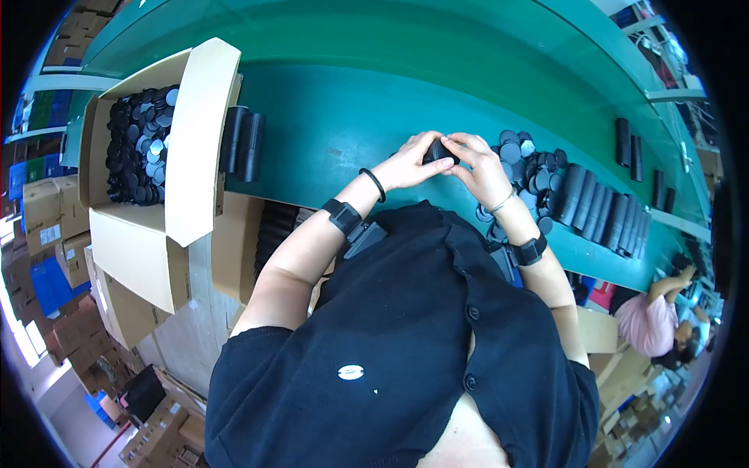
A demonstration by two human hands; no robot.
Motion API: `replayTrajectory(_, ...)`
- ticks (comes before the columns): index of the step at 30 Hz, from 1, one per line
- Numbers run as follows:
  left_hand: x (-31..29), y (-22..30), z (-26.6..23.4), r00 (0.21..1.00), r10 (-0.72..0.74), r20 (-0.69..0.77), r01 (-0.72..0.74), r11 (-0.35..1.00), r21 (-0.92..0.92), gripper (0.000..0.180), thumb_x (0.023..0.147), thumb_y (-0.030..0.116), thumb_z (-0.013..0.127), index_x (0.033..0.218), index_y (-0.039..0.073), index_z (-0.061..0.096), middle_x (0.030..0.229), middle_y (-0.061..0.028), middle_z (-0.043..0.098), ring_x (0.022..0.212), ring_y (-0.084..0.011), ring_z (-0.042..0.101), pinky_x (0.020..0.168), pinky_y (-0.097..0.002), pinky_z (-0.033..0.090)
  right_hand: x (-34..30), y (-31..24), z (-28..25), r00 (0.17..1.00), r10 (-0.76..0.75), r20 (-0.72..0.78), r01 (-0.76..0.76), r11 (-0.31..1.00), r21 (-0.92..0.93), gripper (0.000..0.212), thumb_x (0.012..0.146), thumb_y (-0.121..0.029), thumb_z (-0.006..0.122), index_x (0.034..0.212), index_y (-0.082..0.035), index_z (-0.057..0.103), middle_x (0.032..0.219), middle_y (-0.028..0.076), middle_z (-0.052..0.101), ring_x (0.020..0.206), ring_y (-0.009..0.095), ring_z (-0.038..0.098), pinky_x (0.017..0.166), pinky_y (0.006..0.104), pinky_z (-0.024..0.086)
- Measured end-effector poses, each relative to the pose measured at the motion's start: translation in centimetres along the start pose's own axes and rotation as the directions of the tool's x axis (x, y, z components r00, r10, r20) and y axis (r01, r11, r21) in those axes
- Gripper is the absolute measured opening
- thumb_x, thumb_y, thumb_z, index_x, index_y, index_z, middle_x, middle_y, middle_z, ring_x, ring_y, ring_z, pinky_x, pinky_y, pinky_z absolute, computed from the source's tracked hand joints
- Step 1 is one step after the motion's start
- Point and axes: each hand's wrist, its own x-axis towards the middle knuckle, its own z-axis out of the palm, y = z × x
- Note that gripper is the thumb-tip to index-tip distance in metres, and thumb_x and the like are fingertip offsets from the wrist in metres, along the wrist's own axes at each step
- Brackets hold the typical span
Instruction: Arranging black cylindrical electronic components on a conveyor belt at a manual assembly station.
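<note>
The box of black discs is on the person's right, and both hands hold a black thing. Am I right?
Wrong side: the head view shows the box of black discs on the person's left. Left hand and right hand do hold a black thing.

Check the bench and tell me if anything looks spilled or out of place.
Nothing looks clearly damaged. The loose black discs beside the right hand lie in a jumbled heap, odd next to the neatly lined-up black cylinders on their right; whether they spilled, I cannot tell.
</note>
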Motion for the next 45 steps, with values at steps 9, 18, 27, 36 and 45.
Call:
replayTrajectory(9, -0.2, -0.1, 0.0, 1.0, -0.019, -0.017, 0.019, 1.0, 0.003, 0.059, 0.09, 0.047, 0.059, 0.129, 0.005, 0.044, 0.12, -0.019, 0.051, 0.114, -0.0306, 0.049, 0.097, -0.0404, 0.039, 0.8, -0.7, -0.4, 0.997, 0.003, 0.073, 0.002, 0.998, -0.065, 0.046, 0.069, -0.004, 0.074, 0.113, 0.0, 0.064, 0.113, 0.014, 0.06, 0.106, 0.032, 0.057, 0.088, 0.0376, 0.05)
replayTrajectory(18, -0.1, -0.2, -0.2, 1.0, 0.006, -0.014, -0.006, 1.0, -0.028, 0.057, 0.09, 0.045, 0.06, 0.128, 0.005, 0.045, 0.117, -0.0174, 0.052, 0.11, -0.0283, 0.05, 0.095, -0.0386, 0.041, 0.7, -0.4, -0.1, 0.999, 0.007, 0.031, -0.007, 1.0, -0.011, 0.045, 0.069, -0.004, 0.074, 0.113, -0.002, 0.065, 0.112, 0.014, 0.06, 0.106, 0.031, 0.057, 0.088, 0.038, 0.05)
replayTrajectory(27, 0.0, -0.4, 0.0, 0.999, 0.028, -0.046, -0.028, 1.0, 0.007, 0.055, 0.09, 0.044, 0.06, 0.127, 0.005, 0.045, 0.117, -0.0175, 0.052, 0.109, -0.0283, 0.051, 0.093, -0.0391, 0.042, 1.4, -1.1, -0.3, 0.996, 0.021, 0.087, -0.011, 0.994, -0.108, 0.044, 0.069, -0.005, 0.073, 0.112, 0.0, 0.064, 0.111, 0.015, 0.06, 0.104, 0.033, 0.057, 0.088, 0.0386, 0.05)
replayTrajectory(36, -0.2, -1.1, -0.1, 0.996, -0.091, 0.025, 0.093, 0.99, -0.104, 0.048, 0.09, 0.028, 0.063, 0.126, 0.005, 0.041, 0.118, -0.0151, 0.054, 0.11, -0.0215, 0.051, 0.089, -0.0332, 0.044, 0.8, 1.9, 0.9, 0.993, 0.096, 0.069, -0.111, 0.961, 0.255, 0.039, 0.077, -0.014, 0.074, 0.115, -0.007, 0.067, 0.1, 0.01, 0.063, 0.088, 0.023, 0.062, 0.078, 0.0333, 0.053)
replayTrajectory(45, 0.0, -0.6, -0.9, 0.998, -0.054, 0.039, 0.063, 0.962, -0.264, 0.073, 0.08, 0.022, 0.075, 0.135, 0.007, 0.029, 0.121, -0.0159, 0.055, 0.115, -0.0221, 0.052, 0.097, -0.0351, 0.044, 1.6, 2.4, 1.7, 0.79, 0.386, 0.477, -0.611, 0.422, 0.67, 0.034, 0.089, -0.019, 0.065, 0.122, -0.012, 0.064, 0.094, 0.005, 0.065, 0.064, 0.009, 0.061, 0.053, 0.0202, 0.052)
